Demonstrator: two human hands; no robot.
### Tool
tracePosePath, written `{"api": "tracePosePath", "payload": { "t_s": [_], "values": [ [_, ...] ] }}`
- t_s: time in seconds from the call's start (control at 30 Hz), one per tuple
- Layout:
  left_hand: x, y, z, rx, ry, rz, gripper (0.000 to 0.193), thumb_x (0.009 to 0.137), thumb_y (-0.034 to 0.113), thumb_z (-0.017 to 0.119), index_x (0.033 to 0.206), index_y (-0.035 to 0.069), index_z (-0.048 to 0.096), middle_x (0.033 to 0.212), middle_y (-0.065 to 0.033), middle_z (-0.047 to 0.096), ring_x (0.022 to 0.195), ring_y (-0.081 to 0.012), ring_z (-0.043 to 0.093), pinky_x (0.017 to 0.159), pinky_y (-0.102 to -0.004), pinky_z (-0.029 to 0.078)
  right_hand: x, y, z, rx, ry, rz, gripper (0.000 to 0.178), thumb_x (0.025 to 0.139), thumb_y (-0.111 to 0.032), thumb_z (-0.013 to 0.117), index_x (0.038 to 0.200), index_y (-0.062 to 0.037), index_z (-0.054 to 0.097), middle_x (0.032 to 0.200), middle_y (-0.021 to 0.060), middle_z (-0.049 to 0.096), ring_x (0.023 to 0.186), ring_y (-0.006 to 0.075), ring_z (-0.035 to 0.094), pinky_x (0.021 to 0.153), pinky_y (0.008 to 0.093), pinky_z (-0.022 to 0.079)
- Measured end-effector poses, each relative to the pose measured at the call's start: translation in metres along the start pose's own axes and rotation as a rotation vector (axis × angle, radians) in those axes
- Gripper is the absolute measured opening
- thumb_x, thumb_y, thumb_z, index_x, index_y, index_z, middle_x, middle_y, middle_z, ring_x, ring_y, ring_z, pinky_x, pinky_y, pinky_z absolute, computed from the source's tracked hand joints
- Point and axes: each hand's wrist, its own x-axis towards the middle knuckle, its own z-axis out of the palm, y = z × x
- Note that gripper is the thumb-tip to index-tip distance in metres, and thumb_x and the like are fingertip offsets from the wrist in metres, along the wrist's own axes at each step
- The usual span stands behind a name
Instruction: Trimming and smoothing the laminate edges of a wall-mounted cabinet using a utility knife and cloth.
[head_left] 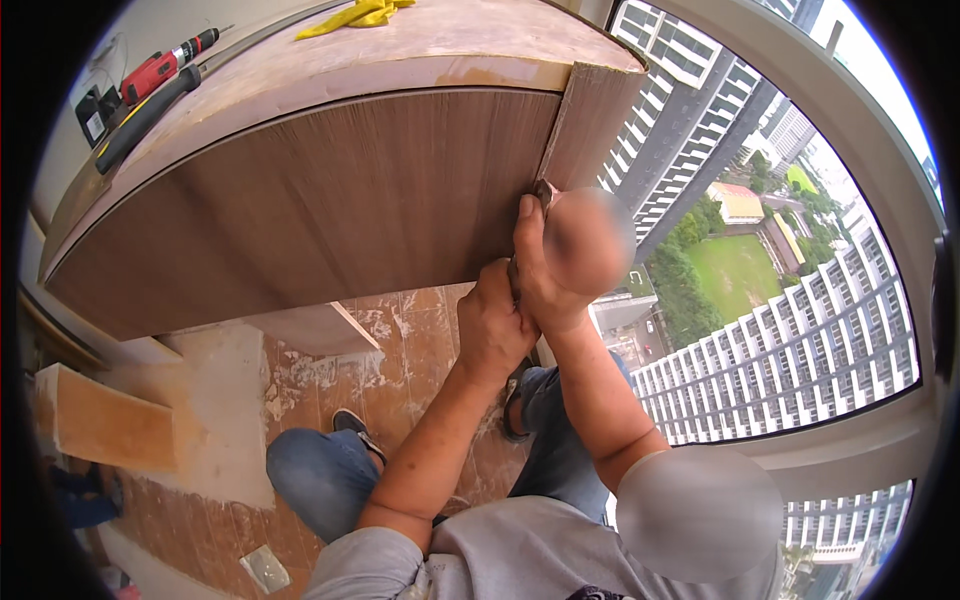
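Note:
Both my hands are at the right end of a brown wood-grain panel (pixel 300 200), where it meets a narrow upright side strip (pixel 595 115). A slim dark tool (pixel 543 190) shows its tip above my right hand (pixel 555 285), whose thumb and fingers close round it. Just below, my left hand (pixel 492 318) is closed on the lower part of what seems the same tool, mostly hidden by the fingers. A blurred patch covers part of the right hand, so the tool's kind is unclear.
On the pale worktop (pixel 400 65) lie a yellow glove or cloth (pixel 358 14), a red-and-black drill (pixel 160 78) and a tool with a black-and-yellow handle (pixel 145 120). A tall window (pixel 780 240) stands close on the right. An orange-brown board (pixel 110 420) stands at left, near another person's leg (pixel 85 497).

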Motion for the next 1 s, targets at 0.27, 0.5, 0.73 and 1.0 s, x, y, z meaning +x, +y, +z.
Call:
{"api": "tracePosePath", "payload": {
  "t_s": [0.27, 0.5, 0.73, 1.0],
  "values": [
    [-0.002, 0.017, -0.009, -0.038, -0.010, -0.015, 0.025, 0.087, 0.009, 0.071, 0.108, 0.002, 0.059, 0.081, -0.0182, 0.064, 0.070, -0.0408, 0.068, 0.058, -0.0467, 0.054, 0.003, -0.007, -0.015, -0.003, 0.008, -0.068, 0.011, 0.086, -0.002, 0.078, 0.094, 0.0040, 0.072, 0.081, 0.0127, 0.068, 0.064, 0.0185, 0.065, 0.056, 0.0288, 0.050],
    [-0.128, -0.034, -0.011, -0.229, -0.045, -0.525, 0.016, 0.084, 0.012, 0.074, 0.091, 0.000, 0.065, 0.082, -0.0213, 0.067, 0.073, -0.0420, 0.069, 0.061, -0.0456, 0.055, -0.012, 0.020, -0.046, 0.075, -0.032, 0.073, 0.051, 0.114, -0.032, 0.038, 0.106, 0.0038, 0.072, 0.080, 0.0105, 0.067, 0.066, 0.0145, 0.061, 0.059, 0.0264, 0.046],
    [-0.309, -0.160, -0.028, 0.553, -0.890, -0.963, 0.048, 0.084, 0.047, 0.072, 0.096, 0.001, 0.078, 0.091, -0.0255, 0.075, 0.091, -0.0465, 0.073, 0.081, -0.0533, 0.057, -0.081, 0.130, -0.039, -0.154, 0.234, 0.670, 0.034, 0.110, -0.025, 0.050, 0.102, 0.0018, 0.070, 0.093, 0.0121, 0.063, 0.081, 0.0219, 0.061, 0.075, 0.0348, 0.050],
    [-0.399, -0.255, -0.091, 0.670, -0.646, -1.389, 0.052, 0.078, 0.048, 0.077, 0.090, -0.003, 0.079, 0.096, -0.0276, 0.075, 0.096, -0.0417, 0.074, 0.084, -0.0494, 0.057, -0.406, 0.099, -0.089, -0.857, -0.585, 1.520, 0.066, 0.085, -0.047, 0.075, 0.127, 0.0026, 0.064, 0.124, 0.0325, 0.061, 0.112, 0.0485, 0.062, 0.100, 0.0526, 0.051]
  ]
}}
